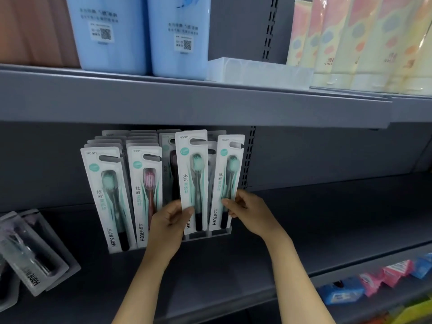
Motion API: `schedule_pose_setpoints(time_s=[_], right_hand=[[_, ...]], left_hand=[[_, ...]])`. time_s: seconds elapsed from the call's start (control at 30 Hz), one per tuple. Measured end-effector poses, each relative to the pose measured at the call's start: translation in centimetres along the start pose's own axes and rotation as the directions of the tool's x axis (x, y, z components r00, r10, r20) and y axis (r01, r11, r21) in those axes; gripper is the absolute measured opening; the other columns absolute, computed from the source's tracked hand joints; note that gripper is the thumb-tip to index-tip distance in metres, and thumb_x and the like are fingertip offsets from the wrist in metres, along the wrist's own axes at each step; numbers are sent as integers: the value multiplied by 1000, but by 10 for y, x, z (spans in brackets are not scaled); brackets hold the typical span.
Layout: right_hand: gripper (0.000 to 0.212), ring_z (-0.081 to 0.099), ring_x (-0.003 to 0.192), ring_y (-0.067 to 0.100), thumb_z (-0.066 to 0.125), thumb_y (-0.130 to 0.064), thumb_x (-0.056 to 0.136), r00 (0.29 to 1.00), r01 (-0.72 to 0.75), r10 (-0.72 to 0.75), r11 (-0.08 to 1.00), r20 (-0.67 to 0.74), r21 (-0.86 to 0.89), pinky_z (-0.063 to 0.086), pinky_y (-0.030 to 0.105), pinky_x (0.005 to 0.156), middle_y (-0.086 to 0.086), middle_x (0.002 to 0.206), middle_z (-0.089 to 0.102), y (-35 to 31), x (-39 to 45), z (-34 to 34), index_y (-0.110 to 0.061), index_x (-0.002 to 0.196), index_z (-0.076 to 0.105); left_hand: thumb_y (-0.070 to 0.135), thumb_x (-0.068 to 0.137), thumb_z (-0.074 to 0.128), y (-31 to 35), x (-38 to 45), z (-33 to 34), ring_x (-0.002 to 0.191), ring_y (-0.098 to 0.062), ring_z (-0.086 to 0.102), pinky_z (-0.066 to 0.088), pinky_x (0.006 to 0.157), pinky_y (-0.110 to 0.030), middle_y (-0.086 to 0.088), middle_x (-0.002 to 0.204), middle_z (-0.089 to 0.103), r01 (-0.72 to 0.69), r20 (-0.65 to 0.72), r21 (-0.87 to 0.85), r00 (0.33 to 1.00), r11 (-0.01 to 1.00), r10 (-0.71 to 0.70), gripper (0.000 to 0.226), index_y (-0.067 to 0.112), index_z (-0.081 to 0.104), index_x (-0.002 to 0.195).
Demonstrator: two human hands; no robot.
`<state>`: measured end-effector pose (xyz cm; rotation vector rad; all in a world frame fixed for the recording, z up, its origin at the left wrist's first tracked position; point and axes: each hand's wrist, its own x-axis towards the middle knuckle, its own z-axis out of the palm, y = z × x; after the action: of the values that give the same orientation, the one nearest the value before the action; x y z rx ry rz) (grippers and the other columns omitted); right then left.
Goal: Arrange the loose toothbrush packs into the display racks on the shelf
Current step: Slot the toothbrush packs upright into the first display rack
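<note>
Grey metal shelf (pixel 327 220) carries the clear racks (pixel 210 236) at centre, with bare deck running to the right of them and toward the front edge. Four front packs stand upright in a row, more stacked behind, and two or three loose packs (pixel 32 253) lie flat at far left. Left hand (pixel 168 226) pinches the lower edge of the third pack (pixel 192 181), raised slightly above its slot; right hand (pixel 247 211) pinches the fourth pack (pixel 225 183), both forearms reaching up from below.
</note>
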<state>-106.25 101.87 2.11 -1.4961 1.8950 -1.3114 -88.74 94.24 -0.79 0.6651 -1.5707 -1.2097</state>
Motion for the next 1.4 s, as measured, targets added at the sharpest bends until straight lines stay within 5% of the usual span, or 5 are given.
schedule_pose_setpoints(time_s=[0.2,0.87,1.03,1.17,1.4], right_hand=[[19,63,67,-2,58,-29,92,1000,8,-7,999,6,-39,47,7,62,-7,77,63,3,-1,-1,-23,75,53],[18,66,80,14,61,-33,89,999,-51,51,997,-7,-60,54,29,77,-1,82,66,16,-8,7,-15,92,63],[33,66,83,22,61,-37,88,998,-59,58,994,-16,-97,54,40,81,11,85,68,14,-8,5,-4,88,61],[37,66,82,26,60,-37,89,998,-61,58,994,-30,-95,52,40,79,14,84,67,10,-6,6,0,84,57],[27,67,81,18,60,-36,89,997,-74,70,991,-38,-109,53,34,78,5,86,69,10,-7,7,-9,89,62]], left_hand=[[3,89,62,-5,2,0,64,0,52,41,61,-7,-9,73,64,-1,-7,20,1000,1000,1,11,4,67,80],[5,90,62,-23,5,4,75,-17,54,45,68,-20,-20,78,62,57,60,20,996,998,-58,13,-7,66,87],[2,90,61,-24,8,6,69,-14,51,42,63,-17,-10,70,60,58,39,7,998,998,-58,13,-2,67,80],[7,90,62,-33,16,0,76,-15,50,41,72,-31,-10,77,58,39,78,66,996,997,-44,20,-13,62,87],[7,90,63,-36,11,3,55,-5,35,31,55,-19,9,53,42,35,101,147,994,988,-51,31,-1,53,61]])
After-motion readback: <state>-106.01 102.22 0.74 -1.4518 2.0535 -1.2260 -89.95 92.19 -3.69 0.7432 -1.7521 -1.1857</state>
